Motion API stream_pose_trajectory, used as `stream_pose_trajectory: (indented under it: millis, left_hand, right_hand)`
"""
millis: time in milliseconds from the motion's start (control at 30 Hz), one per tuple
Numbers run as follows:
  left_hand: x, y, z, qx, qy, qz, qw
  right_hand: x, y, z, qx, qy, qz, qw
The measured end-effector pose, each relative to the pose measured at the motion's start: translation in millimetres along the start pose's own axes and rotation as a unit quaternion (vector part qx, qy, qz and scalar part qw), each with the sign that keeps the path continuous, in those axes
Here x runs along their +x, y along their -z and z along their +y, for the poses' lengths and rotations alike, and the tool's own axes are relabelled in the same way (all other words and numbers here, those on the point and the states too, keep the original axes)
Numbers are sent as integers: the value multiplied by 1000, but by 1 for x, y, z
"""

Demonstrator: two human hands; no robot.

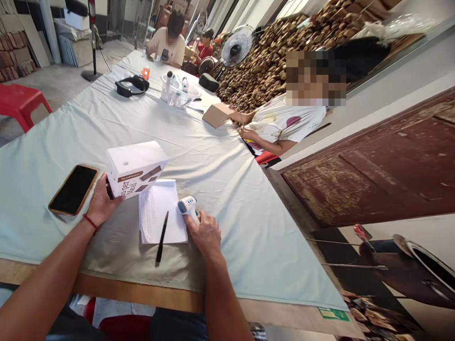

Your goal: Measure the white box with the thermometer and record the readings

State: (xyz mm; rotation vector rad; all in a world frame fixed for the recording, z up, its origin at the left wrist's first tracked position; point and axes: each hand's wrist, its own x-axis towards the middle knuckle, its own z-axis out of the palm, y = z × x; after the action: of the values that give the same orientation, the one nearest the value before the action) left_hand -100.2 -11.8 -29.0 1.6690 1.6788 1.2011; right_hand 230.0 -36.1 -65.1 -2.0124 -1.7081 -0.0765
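Observation:
My left hand (pixel 102 201) grips the near lower corner of a white box (pixel 137 166) with brown print, which is tilted above the table. In my right hand (pixel 206 232) is a white and blue infrared thermometer (pixel 188 207), held by its handle, its display facing up. Between the hands lies a stack of paper sheets (pixel 159 218) with writing in a column on the left. A black pen (pixel 162 239) rests across the lower part of the sheets and the cloth. Left of my left hand lies a smartphone (pixel 74 189) with a dark screen.
A pale cloth covers the table (pixel 81 123). Farther back are a black headset (pixel 131 86), a clear basket (pixel 180 94) of bottles and a fan (pixel 236 46). On the right, a person holds a cardboard box (pixel 217 115); two people sit beyond. A red stool (pixel 23 102) stands left.

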Motion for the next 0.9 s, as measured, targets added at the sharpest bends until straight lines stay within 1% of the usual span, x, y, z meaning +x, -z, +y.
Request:
stream_pose_trajectory:
  millis: [67, 100, 200, 267, 300, 333, 400, 433, 467, 500, 533, 600, 667, 767, 900]
  left_hand:
    - [-2, 1, 3, -75, 25, 21, 997]
    - [-3, 1, 5, -105, 31, 24, 994]
    - [-5, 1, 13, -186, 57, 21, 981]
    - [-7, 1, 17, -220, 76, 6, 972]
    - [-8, 1, 19, -229, 81, -5, 970]
    - [-9, 1, 20, -233, 81, -17, 969]
    - [-10, 2, 21, -230, 77, -39, 969]
    - [-11, 3, 22, -224, 77, -47, 970]
    - [-11, 3, 22, -216, 76, -54, 972]
    - [-11, 3, 22, -207, 76, -59, 974]
    - [-12, 3, 22, -199, 75, -60, 975]
    - [-12, 3, 22, -187, 67, -62, 978]
    - [-11, 3, 22, -184, 55, -67, 979]
    - [-10, 3, 22, -191, 47, -76, 977]
    - [-10, 2, 22, -202, 49, -79, 975]
  right_hand:
    - [3, -2, 7, 15, -10, -49, 999]
    - [5, -2, 8, 31, -10, -63, 997]
    - [7, 7, -2, 108, -23, -67, 992]
    - [7, 19, -17, 207, -28, -74, 975]
    - [6, 25, -27, 273, -27, -92, 957]
    - [4, 31, -38, 339, -31, -122, 932]
    - [-1, 38, -61, 458, -45, -194, 866]
    - [-4, 39, -72, 501, -46, -226, 834]
    - [-8, 38, -83, 531, -49, -249, 809]
    - [-11, 35, -92, 548, -55, -263, 792]
    - [-15, 31, -100, 558, -63, -270, 782]
    - [-20, 22, -110, 575, -78, -274, 767]
    - [-25, 14, -113, 589, -89, -266, 757]
    - [-29, 6, -112, 603, -93, -255, 750]
    - [-31, 5, -110, 611, -94, -256, 743]
